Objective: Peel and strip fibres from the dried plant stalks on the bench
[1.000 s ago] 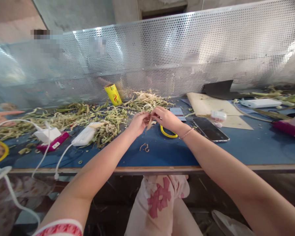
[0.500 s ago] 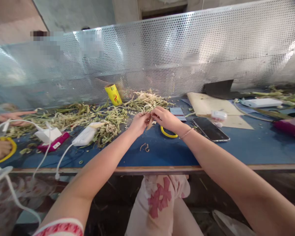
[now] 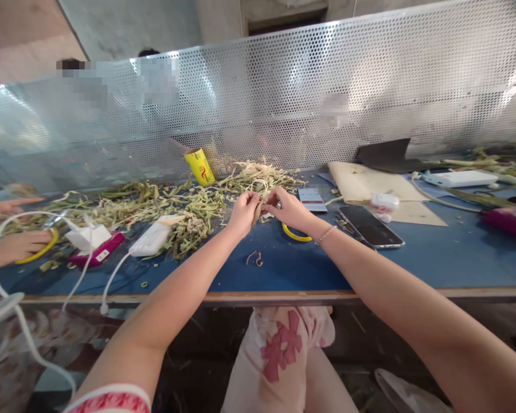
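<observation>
My left hand (image 3: 241, 216) is closed in a pinch on a dried plant stem (image 3: 257, 213) with brownish, leafy skin. From the right, my right hand (image 3: 290, 209) pinches at the same stem, thumb and fingers near its edge. Both hands are just above the blue tabletop (image 3: 292, 269), in front of a heap of dry plant pieces (image 3: 258, 171). Pale loop-shaped strands stick up behind the fingertips. Below my right wrist lies a yellow loop handle (image 3: 296, 234), the rest of it hidden. A few brown scraps (image 3: 254, 259) lie nearer me.
A yellow cardboard tube (image 3: 199, 167) leans by the perforated metal screen (image 3: 258, 103). To the right are a phone (image 3: 370, 226), a small box (image 3: 312, 199) and cardboard (image 3: 365, 180). Left are a white power bank (image 3: 152, 238), a charger with cables, and another person's hands (image 3: 23, 246).
My fingers have shifted slightly around the stem, which now stands more upright between them. At the left, the other person's lower hand has moved further in with the yellow-handled tool.
</observation>
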The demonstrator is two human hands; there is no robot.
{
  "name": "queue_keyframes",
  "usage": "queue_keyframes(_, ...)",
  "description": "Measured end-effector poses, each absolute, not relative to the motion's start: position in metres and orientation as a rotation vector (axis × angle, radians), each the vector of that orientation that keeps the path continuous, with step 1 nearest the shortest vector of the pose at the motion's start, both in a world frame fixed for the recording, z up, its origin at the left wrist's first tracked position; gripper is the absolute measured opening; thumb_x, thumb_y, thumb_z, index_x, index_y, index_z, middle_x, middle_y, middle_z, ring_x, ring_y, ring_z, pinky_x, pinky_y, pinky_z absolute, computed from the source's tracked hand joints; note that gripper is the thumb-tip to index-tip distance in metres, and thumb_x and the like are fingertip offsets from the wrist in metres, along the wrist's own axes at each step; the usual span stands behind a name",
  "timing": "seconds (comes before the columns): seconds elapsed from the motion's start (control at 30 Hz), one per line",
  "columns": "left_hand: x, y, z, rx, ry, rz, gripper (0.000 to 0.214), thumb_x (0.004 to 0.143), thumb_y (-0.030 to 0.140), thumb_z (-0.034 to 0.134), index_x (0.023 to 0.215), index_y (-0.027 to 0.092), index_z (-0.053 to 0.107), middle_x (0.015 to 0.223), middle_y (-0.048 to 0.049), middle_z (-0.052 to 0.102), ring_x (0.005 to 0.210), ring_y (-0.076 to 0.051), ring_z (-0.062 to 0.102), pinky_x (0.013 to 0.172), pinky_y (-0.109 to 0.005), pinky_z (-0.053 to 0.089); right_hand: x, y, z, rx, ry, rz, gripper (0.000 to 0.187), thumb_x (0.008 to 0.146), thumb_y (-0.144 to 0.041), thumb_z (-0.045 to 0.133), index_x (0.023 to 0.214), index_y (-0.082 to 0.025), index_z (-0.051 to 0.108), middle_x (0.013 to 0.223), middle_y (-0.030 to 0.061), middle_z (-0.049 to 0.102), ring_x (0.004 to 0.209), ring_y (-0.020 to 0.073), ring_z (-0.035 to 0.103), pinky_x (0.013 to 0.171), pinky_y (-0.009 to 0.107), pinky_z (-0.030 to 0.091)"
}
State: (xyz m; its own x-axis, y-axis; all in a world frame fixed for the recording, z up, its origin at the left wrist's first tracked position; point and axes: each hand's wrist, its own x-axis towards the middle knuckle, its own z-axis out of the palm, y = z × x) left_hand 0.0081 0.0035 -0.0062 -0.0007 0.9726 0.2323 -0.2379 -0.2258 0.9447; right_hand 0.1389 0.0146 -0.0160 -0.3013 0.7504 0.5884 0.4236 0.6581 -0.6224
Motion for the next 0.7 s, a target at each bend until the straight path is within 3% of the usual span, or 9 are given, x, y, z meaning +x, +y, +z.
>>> queue_keyframes(0.27, 0.0081, 0.0063, -0.0084, 1.237, 0.944, 1.459, 0.013, 0.079, 0.022, 0.052, 0.071, 0.017, 0.042, 0.052, 0.0068, 0.046, 0.044, -0.005, 0.046, 0.045, -0.017, 0.040, 0.1294, 0.0112, -0.0160, -0.852, -1.930, 0.587, 0.008, 0.077, -0.026, 0.044, 0.073, -0.020, 0.042, 0.069, 0.0001, 0.056, 0.066, 0.0127, 0.052, 0.065, 0.026, 0.039)
queue_keyframes(0.7, 0.0048, 0.0049, -0.0044, 1.203, 0.981, 1.477, 0.014, 0.076, 0.021, 0.055, 0.066, 0.016, 0.046, 0.062, 0.0036, 0.051, 0.055, -0.006, 0.050, 0.056, -0.020, 0.043, 0.1333, 0.0061, -0.0096, -0.890, -1.971, 0.384, 0.007, 0.075, -0.018, 0.041, 0.069, -0.019, 0.044, 0.057, -0.0039, 0.042, 0.053, 0.0092, 0.037, 0.056, 0.022, 0.029)
